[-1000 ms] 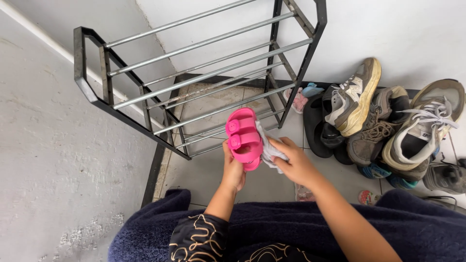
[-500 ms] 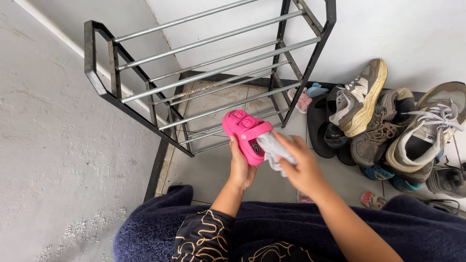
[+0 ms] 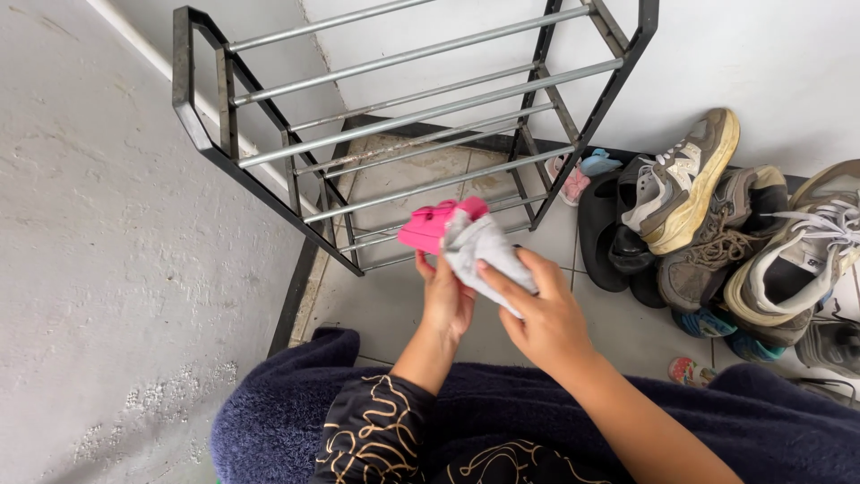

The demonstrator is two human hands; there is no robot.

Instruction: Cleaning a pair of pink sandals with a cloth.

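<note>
Holding a small pink sandal (image 3: 428,228) up in the left hand (image 3: 448,300), fingers wrapping around its underside and heel end, just in front of the lowest rails of the black metal shoe rack (image 3: 403,116). Pressing a crumpled white cloth (image 3: 479,251) against the sandal with the right hand (image 3: 542,318), fingers clenching around the cloth's lower folds, thumb lying across its top. Covering most of the sandal with the cloth, leaving only the pink buckled strap end showing at the upper left. Keeping both hands close together above the pale tiled floor (image 3: 376,305), the sandal touching neither floor nor rack. Sitting low with a dark blue towel-like fabric (image 3: 287,403) across the lap, patterned black clothing (image 3: 367,439) showing below it. Lying heaped on the floor to the right, well apart from the hands: a grey and tan sneaker (image 3: 685,184) tilting on its side, a worn brown lace-up shoe (image 3: 717,246), a white and tan sneaker (image 3: 797,260), a black slipper (image 3: 600,233), and a tiny pink and blue shoe (image 3: 578,175) beside the rack's leg
</note>
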